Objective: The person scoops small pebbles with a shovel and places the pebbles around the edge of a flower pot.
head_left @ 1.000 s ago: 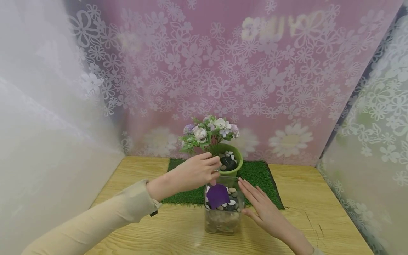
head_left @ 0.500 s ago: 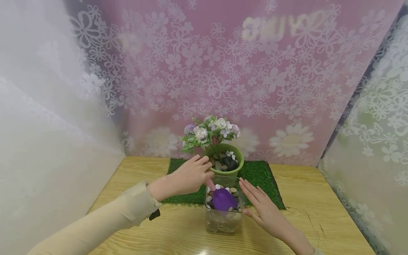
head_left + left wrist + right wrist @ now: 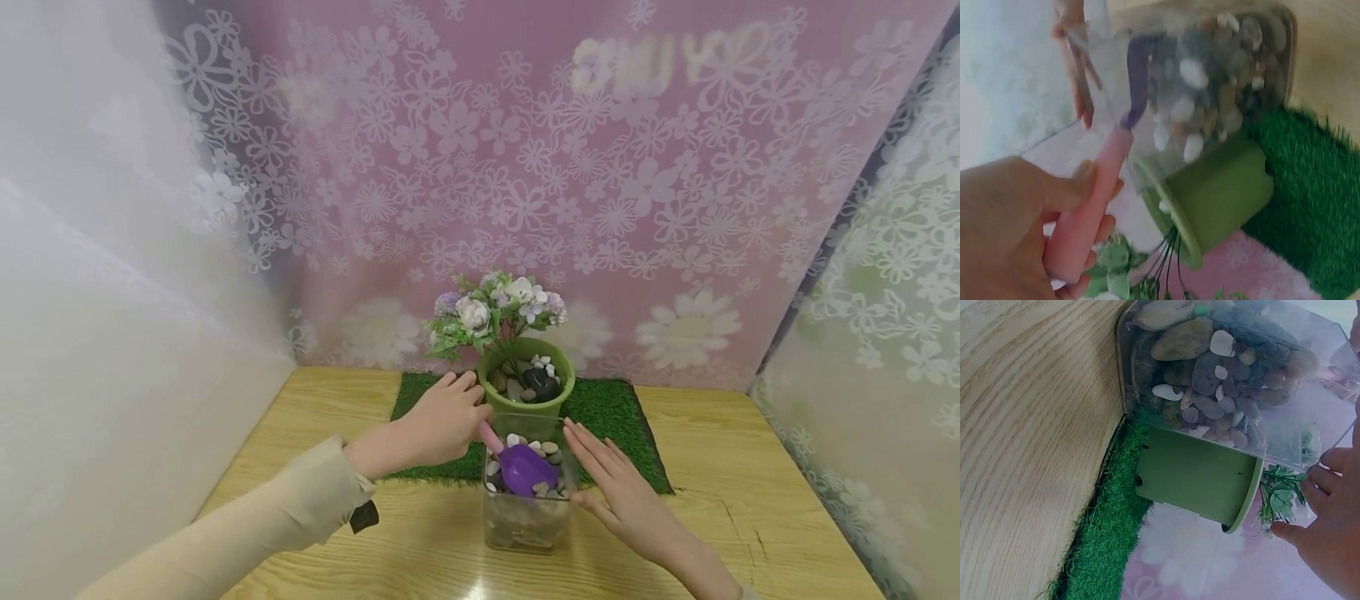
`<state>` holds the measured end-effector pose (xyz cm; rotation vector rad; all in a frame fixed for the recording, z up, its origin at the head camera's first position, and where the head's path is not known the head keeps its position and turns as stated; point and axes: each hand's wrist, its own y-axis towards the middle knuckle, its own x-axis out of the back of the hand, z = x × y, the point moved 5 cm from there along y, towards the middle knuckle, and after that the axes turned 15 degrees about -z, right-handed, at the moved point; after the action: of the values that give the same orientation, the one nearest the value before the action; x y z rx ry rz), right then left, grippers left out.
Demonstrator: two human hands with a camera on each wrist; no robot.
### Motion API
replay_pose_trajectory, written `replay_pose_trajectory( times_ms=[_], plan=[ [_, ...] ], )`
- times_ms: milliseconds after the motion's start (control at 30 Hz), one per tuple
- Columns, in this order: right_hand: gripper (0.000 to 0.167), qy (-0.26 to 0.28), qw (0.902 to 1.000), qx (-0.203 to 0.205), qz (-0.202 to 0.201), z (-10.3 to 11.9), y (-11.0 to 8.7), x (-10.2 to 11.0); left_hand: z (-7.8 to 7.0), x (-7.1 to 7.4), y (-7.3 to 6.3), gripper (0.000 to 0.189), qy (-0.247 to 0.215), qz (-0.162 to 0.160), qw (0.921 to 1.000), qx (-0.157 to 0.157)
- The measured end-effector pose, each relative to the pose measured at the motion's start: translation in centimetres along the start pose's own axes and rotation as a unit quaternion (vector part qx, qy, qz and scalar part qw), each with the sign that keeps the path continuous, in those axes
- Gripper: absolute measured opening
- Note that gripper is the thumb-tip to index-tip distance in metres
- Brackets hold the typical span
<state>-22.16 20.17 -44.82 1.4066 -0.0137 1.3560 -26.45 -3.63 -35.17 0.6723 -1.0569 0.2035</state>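
1. Two grips are engaged: the left grip is curled round the pink handle of a purple scoop, thumb laid along it; the right grip grasps nothing, its straight fingers set against the right side of the clear container.
2. Some of the work looks done: in the green pot, a black stone and paler ones lie around the stems of the flowers.
3. Much appears left: many pebbles remain in the container. Filling the scoop seems to be the present step; one stone shows at the blade's front, but whether it lies inside cannot be told.
4. From the left grip, the handle slants down over the container's far left corner; the blade sits among the pebbles, to the grip's right and nearer the person.
5. The pot stands just behind the container, on the green mat covering part of the counter.
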Motion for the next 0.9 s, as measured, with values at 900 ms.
replay_pose_trajectory(
  times_ms=[900],
  plan=[
    [0.081, 0.003, 0.9998, -0.007, 0.017, 0.1, 0.0, 0.0, 0.3, -0.4, -1.1, 0.008, -0.084, 0.012, 0.9915, 0.098]
  ],
)
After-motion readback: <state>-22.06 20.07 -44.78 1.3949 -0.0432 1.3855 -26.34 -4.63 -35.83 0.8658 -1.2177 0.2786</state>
